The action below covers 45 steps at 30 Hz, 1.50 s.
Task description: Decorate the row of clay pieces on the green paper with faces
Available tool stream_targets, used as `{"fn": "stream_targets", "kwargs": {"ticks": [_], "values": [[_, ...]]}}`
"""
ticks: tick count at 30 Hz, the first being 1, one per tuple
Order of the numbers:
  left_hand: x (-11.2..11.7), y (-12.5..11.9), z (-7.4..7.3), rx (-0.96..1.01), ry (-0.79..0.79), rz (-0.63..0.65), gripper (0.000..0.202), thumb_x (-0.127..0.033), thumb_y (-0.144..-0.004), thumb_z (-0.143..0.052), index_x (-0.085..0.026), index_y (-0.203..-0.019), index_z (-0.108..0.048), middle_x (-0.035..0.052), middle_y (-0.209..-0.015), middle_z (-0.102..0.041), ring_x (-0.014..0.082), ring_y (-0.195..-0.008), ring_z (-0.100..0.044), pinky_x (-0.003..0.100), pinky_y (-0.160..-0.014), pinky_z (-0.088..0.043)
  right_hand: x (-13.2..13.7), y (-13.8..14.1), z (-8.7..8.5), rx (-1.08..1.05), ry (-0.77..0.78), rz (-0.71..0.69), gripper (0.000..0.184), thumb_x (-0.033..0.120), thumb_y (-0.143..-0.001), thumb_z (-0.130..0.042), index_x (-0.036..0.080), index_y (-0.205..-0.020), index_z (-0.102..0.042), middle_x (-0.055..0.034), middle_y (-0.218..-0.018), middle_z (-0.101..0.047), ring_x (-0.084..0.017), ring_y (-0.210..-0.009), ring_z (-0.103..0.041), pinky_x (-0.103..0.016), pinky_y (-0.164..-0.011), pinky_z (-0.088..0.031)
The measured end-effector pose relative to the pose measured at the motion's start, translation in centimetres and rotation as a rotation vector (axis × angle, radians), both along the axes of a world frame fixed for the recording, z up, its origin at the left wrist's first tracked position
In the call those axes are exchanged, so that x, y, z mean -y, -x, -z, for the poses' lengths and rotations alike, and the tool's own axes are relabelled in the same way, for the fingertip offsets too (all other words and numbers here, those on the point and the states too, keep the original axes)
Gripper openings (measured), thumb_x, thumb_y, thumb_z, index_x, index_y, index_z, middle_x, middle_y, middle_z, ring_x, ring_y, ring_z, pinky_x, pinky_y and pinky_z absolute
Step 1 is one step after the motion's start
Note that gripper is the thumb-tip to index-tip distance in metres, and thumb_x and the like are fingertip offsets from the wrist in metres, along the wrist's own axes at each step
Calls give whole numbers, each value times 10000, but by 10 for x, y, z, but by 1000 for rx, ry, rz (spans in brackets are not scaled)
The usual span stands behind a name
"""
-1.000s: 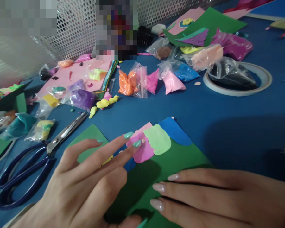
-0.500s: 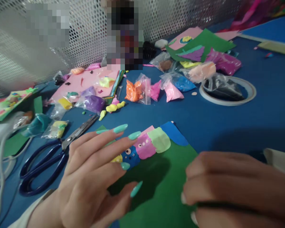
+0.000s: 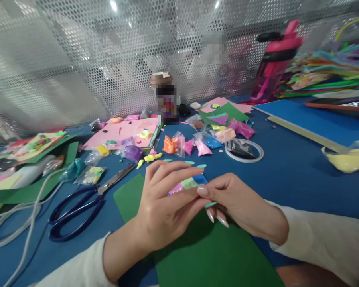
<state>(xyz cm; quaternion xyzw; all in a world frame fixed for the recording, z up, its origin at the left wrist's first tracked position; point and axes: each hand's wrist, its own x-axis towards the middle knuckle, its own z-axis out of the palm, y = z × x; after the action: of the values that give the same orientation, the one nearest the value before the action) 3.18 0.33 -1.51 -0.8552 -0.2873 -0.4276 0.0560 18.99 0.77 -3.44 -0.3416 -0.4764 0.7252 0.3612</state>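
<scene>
My left hand (image 3: 167, 199), with long teal nails, is over the green sheet (image 3: 215, 251). Its fingers are mostly stretched out; the index fingertip is hidden under my right thumb. My right hand (image 3: 233, 199), pale-nailed, is closed in a pinch at the left index finger and thumb. Anything small between the fingertips is hidden. Behind the hands, on the sheet's upper part, lie flattened clay pieces: pink and light green (image 3: 189, 183), and blue (image 3: 201, 179). My left fingers cover the rest of that row. Dark-blue-handled scissors (image 3: 74, 211) lie partly open left of the sheet.
Several bagged clay lumps, such as orange (image 3: 169, 144) and purple (image 3: 132, 153), lie beyond the hands. A white tape roll (image 3: 260, 155) rings a black bag. A white cord (image 3: 32, 223) loops at left; a pink bottle (image 3: 272, 63) stands back right by a blue board (image 3: 320, 117).
My right hand has moved left and now meets my left hand at the fingertips. The view has tilted up, bringing in the bottle and more of the mesh panel.
</scene>
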Motion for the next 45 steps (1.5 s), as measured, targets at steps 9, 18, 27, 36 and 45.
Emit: {"fn": "stream_targets", "kwargs": {"ticks": [9, 18, 27, 36, 45], "values": [[-5, 15, 10, 3, -107, 23, 22, -184, -750, -646, -198, -763, -658, 53, -917, -633, 191, -867, -562, 393, -768, -414, 0, -5, -1, -136, 54, -111, 322, 365, -763, -588, 82, -625, -655, -42, -505, -598, -74, -382, -504, -182, -382, -408], [-8, 16, 12, 3, -67, 102, 67, -169, -744, -653, -174, -810, -661, 79, -955, -581, 198, -856, -554, 365, -703, -440, -3, -10, -2, 11, -76, -103, 125, 215, -691, -683, 96, -653, -690, -6, -499, -587, -42, -375, -478, -149, -363, -381], [-4, 17, 11, 1, -46, 81, 89, -182, -743, -661, -175, -831, -654, 65, -952, -551, 174, -853, -548, 329, -690, -453, -2, -12, -1, 90, -215, -117, 203, 232, -752, -605, 89, -624, -669, -23, -520, -598, -50, -379, -478, -165, -362, -404], [-2, 18, 11, -23, 3, 80, 151, -213, -739, -669, -161, -878, -642, 81, -962, -550, 182, -859, -545, 344, -697, -452, 1, -12, -3, 101, -212, -51, 127, 195, -733, -621, 117, -659, -689, 2, -477, -582, -53, -368, -479, -155, -344, -403], [-2, 18, 9, -38, -3, 110, 181, -94, -726, -600, -158, -893, -623, 81, -977, -554, 183, -863, -531, 363, -696, -442, -2, -13, -5, 166, -264, -51, 179, 180, -759, -573, 129, -619, -672, 4, -490, -575, -45, -379, -475, -144, -363, -408]]}}
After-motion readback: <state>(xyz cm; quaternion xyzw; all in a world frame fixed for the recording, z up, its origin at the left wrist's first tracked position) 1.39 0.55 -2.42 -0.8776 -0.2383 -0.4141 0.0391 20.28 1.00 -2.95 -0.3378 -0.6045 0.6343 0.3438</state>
